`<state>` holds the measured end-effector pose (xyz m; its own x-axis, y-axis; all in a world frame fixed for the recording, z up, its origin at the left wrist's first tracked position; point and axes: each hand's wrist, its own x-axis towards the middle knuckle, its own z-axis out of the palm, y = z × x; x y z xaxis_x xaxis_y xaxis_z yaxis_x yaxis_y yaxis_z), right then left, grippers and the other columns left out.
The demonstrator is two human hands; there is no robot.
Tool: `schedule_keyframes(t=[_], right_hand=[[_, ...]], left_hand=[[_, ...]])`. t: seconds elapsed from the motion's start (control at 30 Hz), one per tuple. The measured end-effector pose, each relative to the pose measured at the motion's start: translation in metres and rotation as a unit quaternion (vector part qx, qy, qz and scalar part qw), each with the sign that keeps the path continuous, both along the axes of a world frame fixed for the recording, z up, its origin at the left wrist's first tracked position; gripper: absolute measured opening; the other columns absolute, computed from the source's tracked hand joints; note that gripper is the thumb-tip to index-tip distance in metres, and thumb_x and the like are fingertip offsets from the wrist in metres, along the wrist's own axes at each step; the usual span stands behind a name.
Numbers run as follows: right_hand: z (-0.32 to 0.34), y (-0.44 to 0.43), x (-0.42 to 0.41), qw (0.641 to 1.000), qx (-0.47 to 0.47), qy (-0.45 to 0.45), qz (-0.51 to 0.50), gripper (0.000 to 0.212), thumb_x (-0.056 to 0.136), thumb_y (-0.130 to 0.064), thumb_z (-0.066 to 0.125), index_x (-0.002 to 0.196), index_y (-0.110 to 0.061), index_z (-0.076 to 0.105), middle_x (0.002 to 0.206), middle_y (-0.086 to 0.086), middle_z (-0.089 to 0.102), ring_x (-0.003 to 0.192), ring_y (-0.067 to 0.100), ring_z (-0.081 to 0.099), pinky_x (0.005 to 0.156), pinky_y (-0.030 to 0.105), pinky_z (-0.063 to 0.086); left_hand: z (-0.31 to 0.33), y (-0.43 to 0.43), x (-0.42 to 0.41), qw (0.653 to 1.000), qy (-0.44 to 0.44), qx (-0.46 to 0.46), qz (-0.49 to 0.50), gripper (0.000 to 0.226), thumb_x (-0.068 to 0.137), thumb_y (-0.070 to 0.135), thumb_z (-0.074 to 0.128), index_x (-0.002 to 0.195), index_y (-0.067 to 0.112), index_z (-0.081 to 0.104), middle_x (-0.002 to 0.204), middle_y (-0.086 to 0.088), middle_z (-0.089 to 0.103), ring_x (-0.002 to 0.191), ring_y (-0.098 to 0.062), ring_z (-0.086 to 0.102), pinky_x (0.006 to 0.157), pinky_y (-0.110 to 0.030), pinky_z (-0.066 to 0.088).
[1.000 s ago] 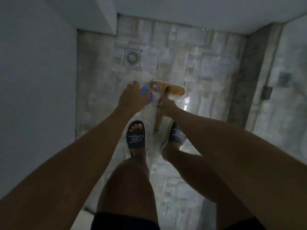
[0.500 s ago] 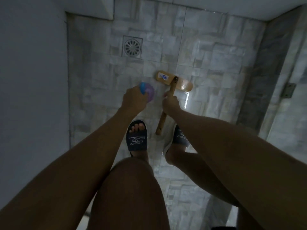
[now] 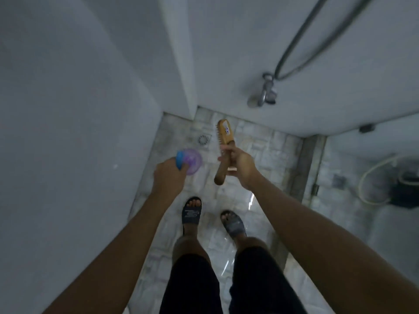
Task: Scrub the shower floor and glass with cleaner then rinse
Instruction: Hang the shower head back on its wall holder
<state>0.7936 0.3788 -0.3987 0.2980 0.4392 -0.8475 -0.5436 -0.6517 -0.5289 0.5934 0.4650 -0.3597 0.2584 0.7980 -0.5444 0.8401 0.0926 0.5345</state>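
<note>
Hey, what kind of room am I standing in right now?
Most likely a bathroom shower stall. A floor drain is set in the wet, glossy tiled floor, and a wall tap with a shower hose hangs on the wall ahead.

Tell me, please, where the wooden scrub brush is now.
The wooden scrub brush is mid-frame in the head view, gripped by the right hand, right of the floor drain and the purple bottle in the left hand.
</note>
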Motion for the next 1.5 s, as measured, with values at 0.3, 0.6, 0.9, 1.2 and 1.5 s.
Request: schedule_keyframes(t=[0.3, 0.6, 0.9, 1.2, 1.5], right_hand=[[0.258, 0.020, -0.063, 0.897, 0.256, -0.120, 0.339, 0.029, 0.102, 0.006, 0.044, 0.128, -0.005, 0.049, 0.085, 0.008, 0.069, 0.077, 0.034, 0.062, 0.067, 0.042, 0.053], [0.452, 0.026, -0.228, 0.671, 0.424, -0.200, 0.575, 0.026, 0.096, -0.027, 0.066, 0.120, -0.018, 0.060, 0.067, 0.005, 0.071, 0.065, 0.022, 0.069, 0.069, 0.040, 0.060], [0.546, -0.030, -0.457, 0.469, 0.544, -0.167, 0.676, 0.025, 0.092, -0.044, 0.067, 0.100, -0.023, 0.055, 0.061, 0.014, 0.064, 0.054, 0.028, 0.061, 0.060, 0.048, 0.052], [0.554, -0.132, -0.658, 0.368, 0.585, -0.128, 0.711, 0.026, 0.094, -0.044, 0.064, 0.100, -0.019, 0.059, 0.067, 0.000, 0.062, 0.060, 0.010, 0.061, 0.052, 0.024, 0.043], [0.494, -0.196, -0.789, 0.354, 0.529, -0.100, 0.765, 0.024, 0.097, -0.042, 0.061, 0.100, -0.018, 0.061, 0.086, -0.003, 0.066, 0.078, 0.012, 0.065, 0.067, 0.028, 0.053]], left_hand=[[0.265, -0.053, -0.086, 0.981, -0.027, 0.114, 0.156, 0.032, 0.091, 0.030, 0.067, 0.075, 0.002, 0.067, 0.067, -0.012, 0.065, 0.065, -0.028, 0.062, 0.059, -0.034, 0.043], [0.447, -0.175, -0.253, 0.886, 0.030, 0.237, 0.397, 0.025, 0.090, 0.026, 0.071, 0.072, 0.008, 0.070, 0.047, 0.007, 0.045, 0.042, -0.005, 0.041, 0.045, -0.018, 0.033], [0.542, -0.330, -0.409, 0.738, 0.160, 0.308, 0.579, 0.038, 0.095, 0.036, 0.065, 0.074, 0.004, 0.065, 0.057, -0.006, 0.054, 0.050, -0.014, 0.045, 0.051, -0.032, 0.034], [0.545, -0.439, -0.523, 0.641, 0.247, 0.260, 0.679, 0.048, 0.097, 0.041, 0.062, 0.074, -0.001, 0.061, 0.060, -0.009, 0.050, 0.059, -0.026, 0.051, 0.056, -0.032, 0.036], [0.500, -0.468, -0.589, 0.642, 0.244, 0.163, 0.708, 0.032, 0.097, 0.037, 0.064, 0.089, 0.006, 0.063, 0.070, -0.002, 0.052, 0.071, -0.023, 0.058, 0.063, -0.032, 0.042]])
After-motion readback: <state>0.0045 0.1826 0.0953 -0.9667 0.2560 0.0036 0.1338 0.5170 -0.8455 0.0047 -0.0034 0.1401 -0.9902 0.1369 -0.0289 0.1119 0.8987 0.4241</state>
